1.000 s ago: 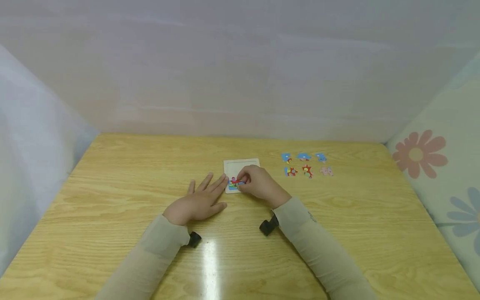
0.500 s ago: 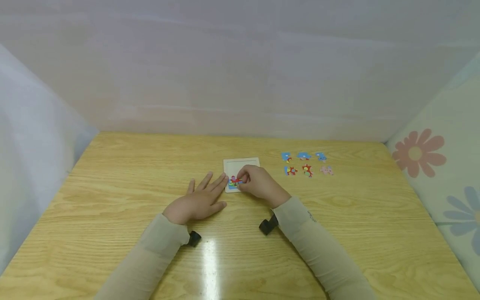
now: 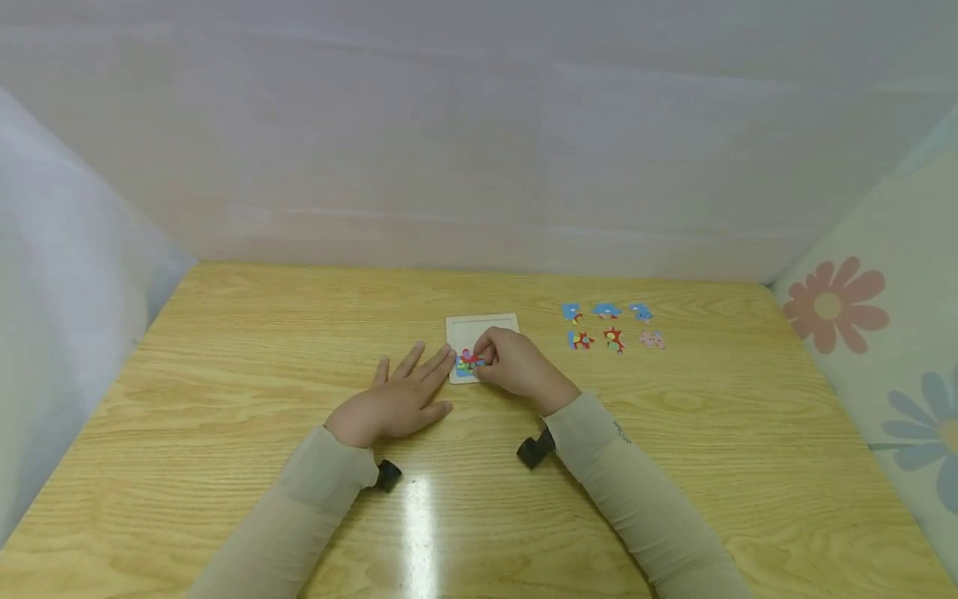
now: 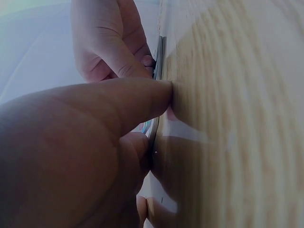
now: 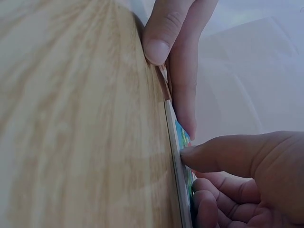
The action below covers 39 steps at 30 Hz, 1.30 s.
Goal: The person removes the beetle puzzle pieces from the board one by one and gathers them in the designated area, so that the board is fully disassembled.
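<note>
A small pale puzzle board (image 3: 482, 319) with a raised rim lies flat on the wooden table. Colourful puzzle pieces (image 3: 466, 363), blue, red and green, sit in its near left corner. My right hand (image 3: 520, 368) pinches a puzzle piece over the near part of the board, thumb and fingertips curled together; the piece itself is mostly hidden by the fingers. Flat on the table, my left hand (image 3: 397, 402) has its fingers spread, with fingertips right at the board's left edge. In the right wrist view, the right thumb (image 5: 213, 154) presses close beside the board's side (image 5: 174, 142).
To the right of the board, loose puzzle pieces lie in two rows of three, among them a blue piece (image 3: 607, 311), a red one (image 3: 614, 339) and a pink one (image 3: 653, 339). A pale wall (image 3: 479, 166) stands behind the table (image 3: 299, 316).
The right fingers shift very slightly at the pieces in the board's near corner. My left hand stays in place, and the loose pieces have not moved.
</note>
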### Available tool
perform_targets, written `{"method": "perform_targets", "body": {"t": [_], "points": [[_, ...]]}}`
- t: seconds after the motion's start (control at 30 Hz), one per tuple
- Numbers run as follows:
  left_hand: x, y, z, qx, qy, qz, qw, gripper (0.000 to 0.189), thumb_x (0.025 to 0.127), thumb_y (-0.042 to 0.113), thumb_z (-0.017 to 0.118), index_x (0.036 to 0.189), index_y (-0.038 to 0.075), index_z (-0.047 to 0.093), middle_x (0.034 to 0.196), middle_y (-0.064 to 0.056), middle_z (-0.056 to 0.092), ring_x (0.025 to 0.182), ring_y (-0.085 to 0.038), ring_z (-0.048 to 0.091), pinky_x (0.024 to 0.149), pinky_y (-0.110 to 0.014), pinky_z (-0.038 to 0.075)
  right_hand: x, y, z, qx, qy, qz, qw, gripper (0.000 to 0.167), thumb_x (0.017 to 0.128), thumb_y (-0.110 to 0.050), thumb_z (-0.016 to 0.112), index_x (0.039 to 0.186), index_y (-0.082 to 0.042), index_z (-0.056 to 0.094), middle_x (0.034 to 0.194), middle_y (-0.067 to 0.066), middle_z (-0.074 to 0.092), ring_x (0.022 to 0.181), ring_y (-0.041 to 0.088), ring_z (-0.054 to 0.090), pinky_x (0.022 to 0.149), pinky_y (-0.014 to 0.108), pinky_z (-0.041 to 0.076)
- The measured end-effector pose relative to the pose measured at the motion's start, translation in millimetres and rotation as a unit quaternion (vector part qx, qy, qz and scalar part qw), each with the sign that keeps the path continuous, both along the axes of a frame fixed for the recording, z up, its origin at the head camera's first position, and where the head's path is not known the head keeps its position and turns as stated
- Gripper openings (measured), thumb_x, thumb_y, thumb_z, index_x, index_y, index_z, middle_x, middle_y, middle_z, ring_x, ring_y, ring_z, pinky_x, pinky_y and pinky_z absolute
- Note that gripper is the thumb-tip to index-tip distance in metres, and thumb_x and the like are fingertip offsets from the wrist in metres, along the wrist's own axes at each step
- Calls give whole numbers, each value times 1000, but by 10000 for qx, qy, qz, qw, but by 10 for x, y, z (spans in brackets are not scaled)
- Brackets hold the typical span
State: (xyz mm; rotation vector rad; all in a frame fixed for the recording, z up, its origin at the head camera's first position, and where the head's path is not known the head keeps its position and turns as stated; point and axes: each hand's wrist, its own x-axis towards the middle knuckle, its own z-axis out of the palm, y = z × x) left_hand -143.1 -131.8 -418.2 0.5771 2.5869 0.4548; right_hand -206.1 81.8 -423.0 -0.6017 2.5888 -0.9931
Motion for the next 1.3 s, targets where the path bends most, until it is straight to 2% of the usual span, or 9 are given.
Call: {"method": "perform_targets", "body": {"t": [0.3, 0.67, 0.9, 1.1, 1.3], "points": [[-13, 2, -13, -53, -24, -3, 10000, 75, 107, 45, 44, 165, 18, 4, 171, 2, -4, 154, -34, -14, 112, -74, -10, 10, -7, 15, 99, 95, -13, 9999, 23, 88, -5, 72, 110, -3, 65, 90, 4, 59, 80, 16, 53, 73, 27, 47], [-22, -3, -24, -94, 27, -38, 9999, 75, 107, 46, 43, 165, 18, 3, 170, 1, -3, 154, -34, -14, 112, -74, -10, 28, -3, 28, -120, -41, -113, 9999, 21, 88, -3, 75, 102, -7, 59, 95, 4, 62, 85, 17, 56, 77, 30, 50], [-15, -2, -27, -69, 8, -43, 10000, 75, 107, 45, 44, 165, 18, 3, 170, 2, -4, 154, -34, -15, 112, -74, -10, 14, 26, -13, -601, -336, -166, 9975, 19, 89, -3, 72, 104, -8, 61, 97, 4, 63, 87, 17, 57, 77, 30, 49], [-18, -3, -29, -54, 1, -30, 10000, 75, 107, 45, 44, 165, 17, 4, 170, 1, -4, 154, -35, -15, 112, -74, -10, 35, 0, -8, -752, -73, -316, 9966, 4, 94, -7, 69, 97, -6, 66, 92, 2, 64, 83, 16, 58, 75, 29, 50], [-23, -10, -41, -44, -7, -27, 10000, 75, 107, 45, 44, 165, 18, 4, 170, 2, -4, 154, -34, -15, 112, -74, -10, 3, 35, -32, -1081, -125, -363, 9934, 5, 94, -7, 69, 99, -7, 67, 93, 3, 66, 84, 16, 60, 76, 29, 51]]}}
